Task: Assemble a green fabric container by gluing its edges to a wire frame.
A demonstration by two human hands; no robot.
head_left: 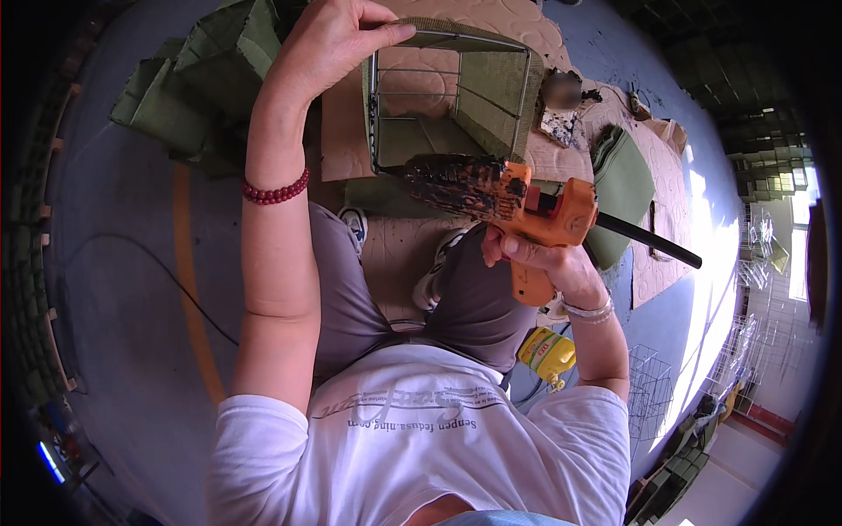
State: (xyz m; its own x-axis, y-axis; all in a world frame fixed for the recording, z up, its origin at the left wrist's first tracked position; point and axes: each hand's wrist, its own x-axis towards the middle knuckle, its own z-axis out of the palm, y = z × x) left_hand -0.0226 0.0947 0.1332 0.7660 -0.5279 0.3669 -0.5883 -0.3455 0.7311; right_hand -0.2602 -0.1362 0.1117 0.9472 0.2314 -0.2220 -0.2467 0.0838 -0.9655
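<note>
Two hands are occupied: the left hand (pixel 326 42) pinches the top rim of a green fabric box (pixel 495 88) between thumb and fingers, and the right hand (pixel 568 269) grasps an orange glue gun (pixel 561 223) around its handle (pixel 531 287). The box is over brown cardboard (pixel 342 131) at the top centre of the view, its mouth facing the camera; whether it rests there or hangs from the pinch, I cannot tell. The gun's dark nozzle (pixel 393 171) lies at the box's near left corner, touching or just beside it.

The box looks light: thin metal wires seem to make a stiff skeleton, while the cloth between them would likely give and crease under pressure. A wired edge or corner is the best hold; the cloth panels are poor ones. The gun looks heavier, hard and bulky, its front crusted with black residue that may be tacky or hot, so the cleaner handle is the sensible grip. A black stick (pixel 649 238) juts from its rear, easily knocked.
</note>
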